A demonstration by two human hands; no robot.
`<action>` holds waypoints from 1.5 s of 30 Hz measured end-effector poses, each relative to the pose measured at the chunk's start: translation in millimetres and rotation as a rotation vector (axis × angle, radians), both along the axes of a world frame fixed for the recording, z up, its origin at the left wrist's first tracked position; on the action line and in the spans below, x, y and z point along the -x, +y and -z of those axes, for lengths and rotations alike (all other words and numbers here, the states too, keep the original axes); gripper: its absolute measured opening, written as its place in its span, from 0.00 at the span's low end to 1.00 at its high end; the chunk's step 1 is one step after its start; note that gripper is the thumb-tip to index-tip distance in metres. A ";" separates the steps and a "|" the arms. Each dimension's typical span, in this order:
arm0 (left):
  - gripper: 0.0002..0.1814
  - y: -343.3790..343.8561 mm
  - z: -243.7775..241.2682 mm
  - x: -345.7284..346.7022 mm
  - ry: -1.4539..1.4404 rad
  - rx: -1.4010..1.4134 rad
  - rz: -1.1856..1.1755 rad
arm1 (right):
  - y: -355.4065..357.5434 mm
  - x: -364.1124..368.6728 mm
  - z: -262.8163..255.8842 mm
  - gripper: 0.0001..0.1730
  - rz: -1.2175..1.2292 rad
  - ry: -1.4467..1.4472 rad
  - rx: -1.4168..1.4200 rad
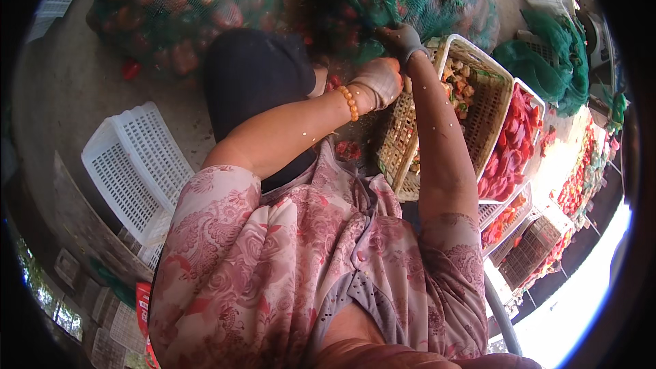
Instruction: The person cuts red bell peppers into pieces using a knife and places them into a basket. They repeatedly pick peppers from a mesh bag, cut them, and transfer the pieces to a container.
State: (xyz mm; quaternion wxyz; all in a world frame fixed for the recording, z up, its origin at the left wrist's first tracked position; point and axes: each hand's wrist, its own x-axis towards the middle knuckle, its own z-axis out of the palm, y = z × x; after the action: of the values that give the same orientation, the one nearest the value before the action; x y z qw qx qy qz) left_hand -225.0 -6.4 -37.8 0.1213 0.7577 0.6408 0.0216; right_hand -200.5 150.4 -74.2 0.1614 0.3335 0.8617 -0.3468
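My right hand (401, 42), in a grey glove, is at the gathered edge of a green mesh bag (430, 2) of red peppers, with the netting bunched at its fingers. Close below it, my left hand (378, 81) is curled into a fist; it wears a pale glove, with an amber bead bracelet at the wrist. Whatever is inside that fist is hidden. Beside my right forearm stands a cream plastic crate (487, 82) with pale pepper cores (457, 84) in it. Small pale seeds stick to both forearms.
Another mesh bag of peppers (174, 15) lies at the upper left, a loose red pepper (131, 69) near it. A white crate (136, 169) is tipped at left. Red pepper pieces (512, 138) fill a crate at right, near green netting (558, 61). Further crates stand behind.
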 end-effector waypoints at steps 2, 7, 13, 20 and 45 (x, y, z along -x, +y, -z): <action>0.11 1.7 -17.1 2.8 -0.115 0.009 -0.038 | 15.5 -16.9 25.3 0.14 -0.256 0.070 -0.176; 0.11 6.5 -40.1 11.9 -0.385 0.308 -0.313 | 5.8 -41.5 52.8 0.09 -0.197 0.543 -0.161; 0.14 10.2 -65.1 29.1 -0.167 0.570 -0.029 | -28.8 -38.9 23.6 0.08 0.794 0.739 1.262; 0.16 25.2 -11.8 105.9 -0.392 -0.124 -0.851 | -50.3 -42.6 -0.8 0.09 0.944 0.612 1.070; 0.10 -18.4 181.1 136.8 -0.639 -0.113 -0.954 | -98.5 -20.3 13.5 0.34 1.009 0.427 1.347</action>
State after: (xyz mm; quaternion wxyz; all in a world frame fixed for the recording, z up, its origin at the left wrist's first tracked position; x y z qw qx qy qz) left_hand -361.8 -24.8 -218.9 0.2451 0.3461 0.8410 0.3360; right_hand -180.2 52.0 -87.7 -0.0138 0.4371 0.2341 -0.8683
